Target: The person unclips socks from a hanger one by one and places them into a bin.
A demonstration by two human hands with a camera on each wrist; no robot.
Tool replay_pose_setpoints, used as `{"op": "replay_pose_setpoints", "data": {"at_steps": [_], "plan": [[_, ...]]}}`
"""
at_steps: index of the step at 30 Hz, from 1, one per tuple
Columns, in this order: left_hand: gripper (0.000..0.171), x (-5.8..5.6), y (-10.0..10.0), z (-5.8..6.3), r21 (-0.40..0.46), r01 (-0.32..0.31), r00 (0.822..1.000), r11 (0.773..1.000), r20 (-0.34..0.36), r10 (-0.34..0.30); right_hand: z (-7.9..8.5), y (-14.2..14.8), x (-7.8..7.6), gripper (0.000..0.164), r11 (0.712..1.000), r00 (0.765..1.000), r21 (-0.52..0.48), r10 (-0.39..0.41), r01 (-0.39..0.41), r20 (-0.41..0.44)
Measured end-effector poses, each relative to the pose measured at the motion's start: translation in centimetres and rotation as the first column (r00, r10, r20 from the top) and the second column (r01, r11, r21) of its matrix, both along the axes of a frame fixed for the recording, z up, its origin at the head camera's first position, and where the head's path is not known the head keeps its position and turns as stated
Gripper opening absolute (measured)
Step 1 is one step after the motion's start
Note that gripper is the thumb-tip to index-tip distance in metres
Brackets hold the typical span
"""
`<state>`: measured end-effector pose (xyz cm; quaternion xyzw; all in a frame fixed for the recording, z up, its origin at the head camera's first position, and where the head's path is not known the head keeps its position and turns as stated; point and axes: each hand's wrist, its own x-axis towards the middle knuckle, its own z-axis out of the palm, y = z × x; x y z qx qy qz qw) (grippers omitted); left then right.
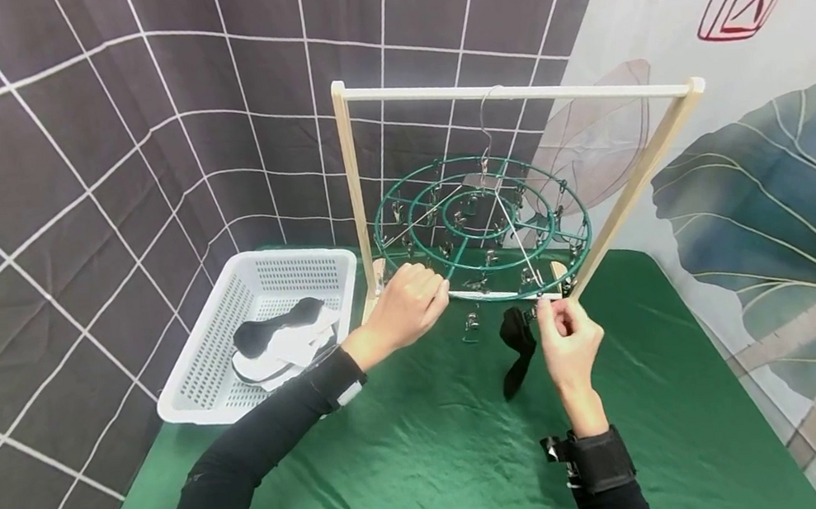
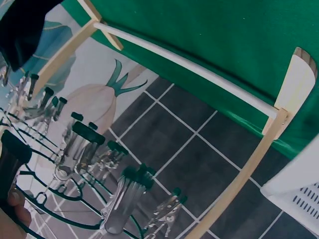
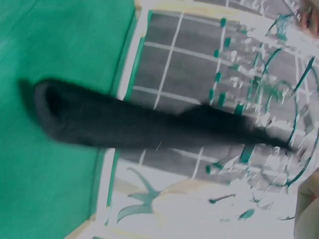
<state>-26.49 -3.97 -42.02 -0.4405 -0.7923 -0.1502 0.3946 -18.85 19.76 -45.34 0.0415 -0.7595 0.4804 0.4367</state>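
A round green clip hanger (image 1: 483,226) with three rings and many metal clips hangs by its hook from a wooden rack. At its near left edge, my left hand (image 1: 407,304) grips the outer ring, and fingers (image 2: 19,205) show on it beside a clip in the left wrist view. My right hand (image 1: 569,337) pinches the near right edge with thumb and finger. Just left of it, a black sock (image 1: 517,342) dangles from a clip. The right wrist view, which is blurred, shows the sock (image 3: 109,119) hanging with its open end down.
The light wooden rack (image 1: 511,94) stands on a green-covered table (image 1: 429,451). To the left is a white perforated basket (image 1: 202,392) with black and white socks (image 1: 286,338) inside. Behind hang a dark grid-patterned cloth and a leaf-patterned cloth.
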Motion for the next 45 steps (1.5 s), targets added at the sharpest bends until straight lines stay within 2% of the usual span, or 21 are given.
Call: {"op": "replay_pose_setpoints", "data": {"at_steps": [3,5,9,14,18,22,25,27,29,31,32,33,34,35,36,38,40,41,43,44,45], "plan": [[0.030,-0.1,-0.4,0.2,0.024,0.019,1.000,1.000,0.004,-0.019,-0.2,0.7,-0.1,0.007,0.999,0.997,0.031,0.009,-0.011,0.078],[0.028,-0.3,-0.6,0.3,0.045,0.027,1.000,0.999,0.006,-0.028,-0.4,0.9,-0.2,0.009,0.993,0.992,0.103,0.047,-0.060,0.117],[0.027,-0.6,-0.8,0.2,0.085,0.033,0.999,0.996,0.024,-0.035,-0.8,0.9,-0.4,0.005,0.970,0.986,0.185,0.141,-0.157,0.094],[0.027,-0.8,-1.1,0.0,0.150,0.025,0.997,0.988,0.068,-0.036,-0.8,0.4,-0.4,0.018,0.954,0.961,0.160,0.229,-0.252,0.153],[0.022,-0.4,-1.1,-0.2,0.221,0.007,0.997,0.975,0.069,-0.023,-0.6,-0.1,-0.2,0.033,0.952,0.958,0.169,0.226,-0.255,0.176],[0.013,0.5,-1.1,-0.5,0.329,0.049,0.998,0.943,0.019,-0.059,1.0,-1.2,0.7,0.049,0.947,0.963,0.189,0.240,-0.259,0.119],[0.016,1.5,-0.4,-0.9,0.402,0.125,0.992,0.907,-0.045,-0.117,0.8,-1.4,0.5,0.053,0.941,0.960,0.200,0.253,-0.274,0.121],[0.015,2.5,0.3,-1.4,0.416,0.173,0.985,0.893,-0.046,-0.169,0.1,-1.2,-0.1,0.055,0.938,0.957,0.205,0.253,-0.278,0.142],[0.013,3.6,1.1,-2.5,0.406,0.207,0.975,0.890,-0.007,-0.223,-0.8,-1.0,-0.7,0.058,0.940,0.958,0.214,0.235,-0.267,0.163],[0.011,4.9,1.7,-3.8,0.376,0.200,0.959,0.905,0.113,-0.259,-0.7,-1.2,-0.8,0.058,0.942,0.960,0.217,0.222,-0.257,0.172],[0.009,5.5,1.9,-4.5,0.364,0.187,0.942,0.912,0.196,-0.271,-0.7,-1.3,-0.8,0.057,0.943,0.961,0.216,0.217,-0.252,0.172],[0.011,6.1,2.2,-5.1,0.354,0.170,0.915,0.920,0.290,-0.281,-0.7,-1.5,-0.7,0.057,0.945,0.962,0.212,0.215,-0.249,0.171],[0.018,6.6,2.4,-5.7,0.341,0.154,0.874,0.927,0.391,-0.289,-0.7,-1.6,-0.7,0.057,0.946,0.962,0.210,0.213,-0.246,0.168],[0.026,7.0,2.5,-6.2,0.335,0.139,0.815,0.932,0.496,-0.300,-0.7,-1.7,-0.7,0.056,0.947,0.962,0.206,0.215,-0.247,0.168],[0.036,7.2,2.7,-6.7,0.335,0.123,0.740,0.934,0.596,-0.311,-0.7,-1.8,-0.7,0.056,0.947,0.961,0.203,0.217,-0.249,0.169],[0.054,7.5,3.0,-7.3,0.343,0.090,0.571,0.935,0.752,-0.331,-0.7,-1.9,-0.7,0.056,0.947,0.959,0.196,0.222,-0.256,0.177],[0.060,7.5,3.1,-7.8,0.354,0.068,0.397,0.933,0.848,-0.351,-0.7,-2.0,-0.6,0.056,0.946,0.955,0.187,0.230,-0.265,0.188],[0.060,7.4,3.2,-7.9,0.358,0.066,0.327,0.931,0.874,-0.359,-0.7,-2.0,-0.5,0.056,0.946,0.954,0.184,0.230,-0.266,0.192],[0.054,7.1,3.1,-8.2,0.362,0.076,0.218,0.929,0.903,-0.370,-0.8,-1.9,-0.4,0.056,0.947,0.953,0.178,0.234,-0.269,0.194],[0.050,6.9,3.1,-8.3,0.367,0.083,0.175,0.926,0.910,-0.376,-0.7,-1.8,-0.4,0.056,0.948,0.954,0.177,0.232,-0.266,0.191],[0.045,6.8,3.0,-8.4,0.375,0.088,0.141,0.923,0.912,-0.384,-0.7,-1.8,-0.3,0.057,0.949,0.956,0.175,0.228,-0.260,0.185]]}}
